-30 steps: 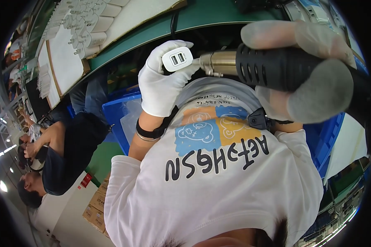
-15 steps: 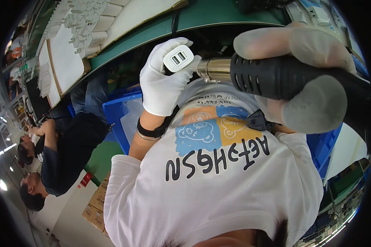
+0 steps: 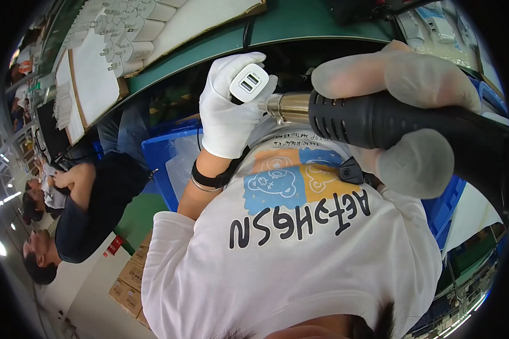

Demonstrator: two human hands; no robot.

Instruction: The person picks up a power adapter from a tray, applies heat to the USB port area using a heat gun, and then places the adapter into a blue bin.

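Observation:
In a white glove, my left hand (image 3: 226, 121) grips a white charger (image 3: 249, 83) with two USB ports, its port face turned up. My right hand (image 3: 418, 164), its fingertips in pale translucent finger covers, is wrapped round the black handle of a hot air gun (image 3: 373, 116). The gun's metal nozzle points left and ends close beside the gloved fingers, just below the charger. Whether the nozzle touches the glove cannot be told.
Many white plug chargers (image 3: 136, 34) stand on a white board at the far left of the green bench (image 3: 203, 53). Blue bins (image 3: 161, 166) flank my body. Another person (image 3: 90, 209) sits at the left, near cardboard boxes (image 3: 127, 285). Bagged white items (image 3: 435, 28) lie far right.
The charger has turned slightly in my left hand, which has shifted a little to the right. My right hand has moved the hot air gun slightly left and down.

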